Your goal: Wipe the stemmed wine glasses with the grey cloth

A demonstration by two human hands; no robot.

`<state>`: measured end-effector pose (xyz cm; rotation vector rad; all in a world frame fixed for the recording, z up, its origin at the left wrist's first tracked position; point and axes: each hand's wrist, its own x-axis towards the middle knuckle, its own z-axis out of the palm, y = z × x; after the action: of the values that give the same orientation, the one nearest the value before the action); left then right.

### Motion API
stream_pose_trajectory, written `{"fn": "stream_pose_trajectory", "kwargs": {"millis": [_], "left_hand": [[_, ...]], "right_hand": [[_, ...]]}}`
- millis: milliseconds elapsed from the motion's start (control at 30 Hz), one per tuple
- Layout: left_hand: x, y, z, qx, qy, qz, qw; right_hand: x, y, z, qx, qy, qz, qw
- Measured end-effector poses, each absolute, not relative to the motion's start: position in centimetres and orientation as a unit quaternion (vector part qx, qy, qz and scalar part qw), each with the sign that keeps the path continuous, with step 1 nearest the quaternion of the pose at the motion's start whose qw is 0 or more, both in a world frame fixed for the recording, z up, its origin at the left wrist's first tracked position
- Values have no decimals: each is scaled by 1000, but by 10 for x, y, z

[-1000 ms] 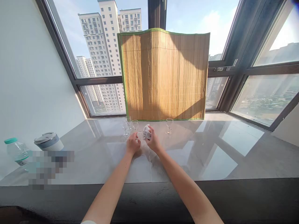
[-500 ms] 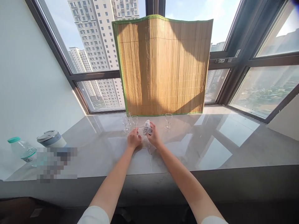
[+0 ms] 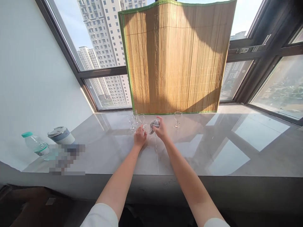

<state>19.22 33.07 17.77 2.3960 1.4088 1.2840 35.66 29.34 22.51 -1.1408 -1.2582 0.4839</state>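
Note:
My left hand [image 3: 140,137] is closed on a small clear stemmed glass [image 3: 146,128], tipped on its side with its bowl toward the right. My right hand [image 3: 161,129] grips a crumpled grey cloth [image 3: 154,125] at that glass's bowl; whether cloth goes inside the rim I cannot tell. Just beyond my left hand several similar glasses stand upright in a cluster, one nearest my fingers [image 3: 141,118] and another to its left [image 3: 132,122]. A single stemmed glass [image 3: 178,119] stands upright to the right of my right hand.
A bamboo mat [image 3: 180,63] with green edging leans upright against the window behind the glasses. At the left of the glossy sill [image 3: 113,157] stand a lidded cup [image 3: 61,136] and a clear bottle [image 3: 35,143] with a green cap, beside a blurred patch.
The view has tilted and shifted slightly. The cloth has turned in my right hand, its upright tip now folded down, and my right index finger is more stretched out. Both hands stay by the glass.

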Motion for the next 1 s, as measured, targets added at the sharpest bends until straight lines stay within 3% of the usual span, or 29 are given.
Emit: {"fn": "stream_pose_trajectory", "kwargs": {"millis": [267, 500, 600, 700, 800, 1000], "left_hand": [[194, 329, 182, 776, 470, 420, 21], [195, 328, 184, 820, 425, 374, -81], [194, 329, 183, 824, 406, 387, -80], [193, 331, 180, 814, 413, 405, -49], [192, 334, 179, 812, 427, 397, -28], [191, 336, 177, 781, 460, 421, -38]], "right_hand": [[359, 266, 224, -423, -551, 337, 636], [351, 271, 228, -447, -640, 83, 620], [361, 278, 222, -491, -618, 56, 611], [372, 285, 212, -535, -559, 106, 624], [376, 289, 206, -542, -535, 232, 605], [373, 277, 220, -451, -500, 410, 616]]}}
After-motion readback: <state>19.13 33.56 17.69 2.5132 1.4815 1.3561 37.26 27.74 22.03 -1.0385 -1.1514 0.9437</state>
